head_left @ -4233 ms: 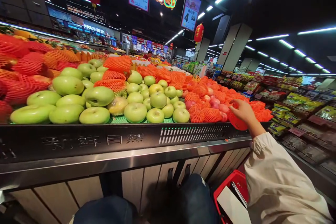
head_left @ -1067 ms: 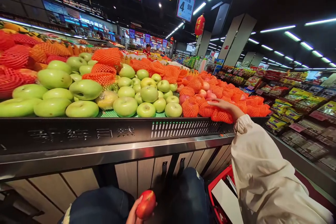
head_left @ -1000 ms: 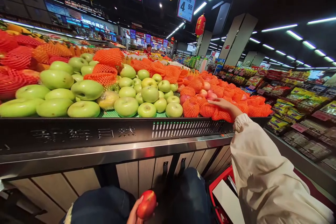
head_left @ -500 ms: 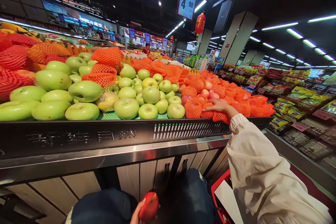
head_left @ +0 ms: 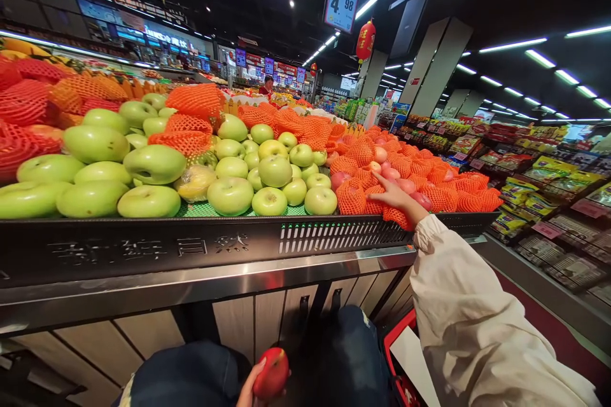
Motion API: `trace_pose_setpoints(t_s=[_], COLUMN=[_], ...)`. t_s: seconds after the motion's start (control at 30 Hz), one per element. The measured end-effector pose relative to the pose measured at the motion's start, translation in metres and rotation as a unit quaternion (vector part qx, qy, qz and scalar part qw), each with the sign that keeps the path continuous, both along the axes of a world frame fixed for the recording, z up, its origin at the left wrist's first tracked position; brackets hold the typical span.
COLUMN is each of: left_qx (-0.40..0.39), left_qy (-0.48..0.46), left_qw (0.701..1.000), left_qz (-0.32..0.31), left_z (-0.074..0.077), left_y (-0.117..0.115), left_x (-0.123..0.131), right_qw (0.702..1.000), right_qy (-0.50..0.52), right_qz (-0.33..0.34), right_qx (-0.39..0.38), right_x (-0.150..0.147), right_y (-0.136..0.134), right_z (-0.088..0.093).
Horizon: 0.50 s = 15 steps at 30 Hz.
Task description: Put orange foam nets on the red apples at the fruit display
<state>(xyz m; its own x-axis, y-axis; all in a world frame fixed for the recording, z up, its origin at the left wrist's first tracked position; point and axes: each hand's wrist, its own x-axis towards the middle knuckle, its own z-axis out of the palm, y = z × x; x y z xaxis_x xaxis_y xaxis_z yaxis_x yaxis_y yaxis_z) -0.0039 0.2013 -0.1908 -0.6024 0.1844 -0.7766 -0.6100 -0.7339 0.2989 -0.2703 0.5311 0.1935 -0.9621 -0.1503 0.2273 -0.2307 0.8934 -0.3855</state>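
Low in the view, between my knees, my left hand is closed around a red apple. My right hand reaches over the front edge of the display, its fingers stretched out and apart. It rests on or just above red apples in orange foam nets; contact at the fingertips is hard to make out. Beneath its palm a net sleeve hangs over the display's edge. Some bare red apples show beside the wrist. Green apples lie to the left of the netted ones.
A black display rim with a metal ledge runs in front of me. By my right knee stands a red basket with a white item in it. Shelves of packaged goods line the right. A person stands far back.
My right hand has lifted slightly and its fingers have spread. More bare red apples now show around it. My left hand keeps the red apple in nearly the same place.
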Motion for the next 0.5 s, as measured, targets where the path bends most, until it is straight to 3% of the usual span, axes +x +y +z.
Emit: trace_pose_setpoints(t_s=[0.13, 0.23, 0.3, 0.37, 0.5], left_qx=[0.002, 0.003, 0.004, 0.002, -0.008], left_qy=[0.003, -0.003, -0.006, -0.008, -0.007], left_qw=[1.0, 1.0, 1.0, 1.0, 1.0], left_qz=[-0.001, -0.004, -0.005, -0.007, -0.006], left_z=[-0.002, -0.004, -0.004, -0.003, -0.001], left_y=[-0.003, -0.003, -0.003, -0.003, -0.002], left_x=[-0.001, -0.002, -0.003, -0.003, -0.001], right_qw=[0.988, 0.96, 0.95, 0.96, 0.986], right_qy=[0.106, 0.19, 0.189, 0.122, 0.044], right_qz=[-0.102, -0.201, -0.244, -0.246, -0.133], right_qx=[-0.053, -0.052, -0.04, -0.047, -0.087], right_x=[0.011, 0.029, 0.039, 0.044, 0.044], right_y=[0.002, 0.016, 0.025, 0.029, 0.02], right_z=[0.0, 0.002, 0.001, -0.004, -0.021])
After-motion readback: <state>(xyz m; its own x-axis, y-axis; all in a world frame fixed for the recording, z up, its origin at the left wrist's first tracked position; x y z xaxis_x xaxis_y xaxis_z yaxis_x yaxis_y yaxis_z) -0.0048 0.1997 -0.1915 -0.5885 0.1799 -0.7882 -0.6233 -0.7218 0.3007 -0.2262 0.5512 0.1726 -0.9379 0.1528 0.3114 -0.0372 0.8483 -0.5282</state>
